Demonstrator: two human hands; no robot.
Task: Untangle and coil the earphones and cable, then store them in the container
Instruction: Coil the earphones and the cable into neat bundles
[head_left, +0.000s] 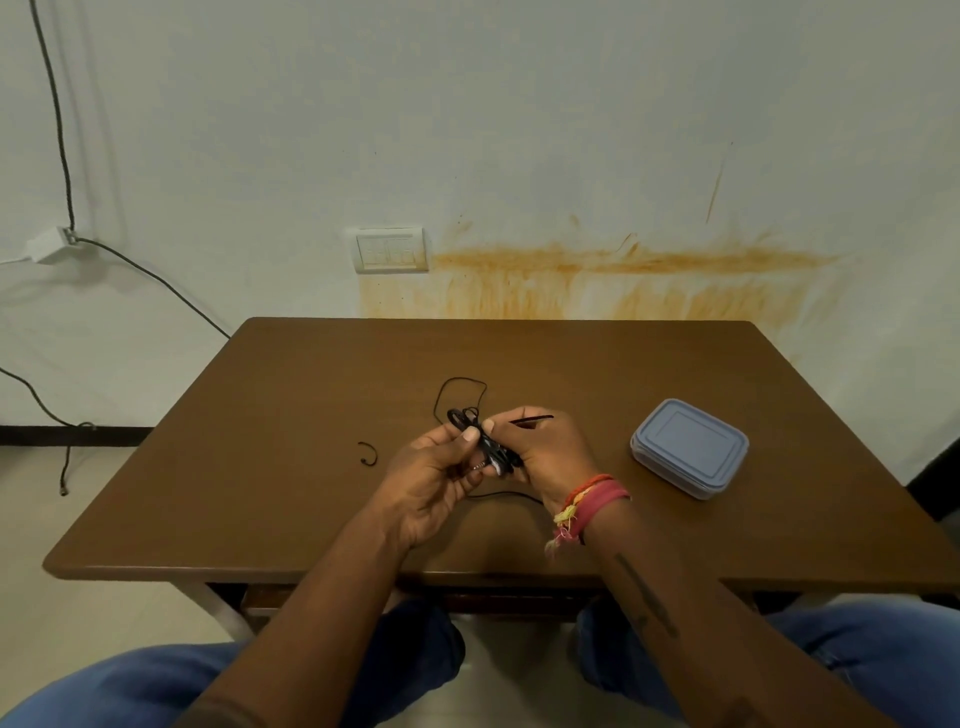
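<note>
While curled, both hands grip one bundle — black earphones.

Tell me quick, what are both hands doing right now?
Left hand: grips the coiled black cable bundle, thumb pressed on top.
Right hand: holds the same bundle and pinches a loose cable end.

This looks like a plain room in a home or a simple office. A brown wooden table stands against a pale painted wall with orange stains. Above the table's far edge sits a white wall socket plate; left of the table, dark cables hang over a light tiled floor.
</note>
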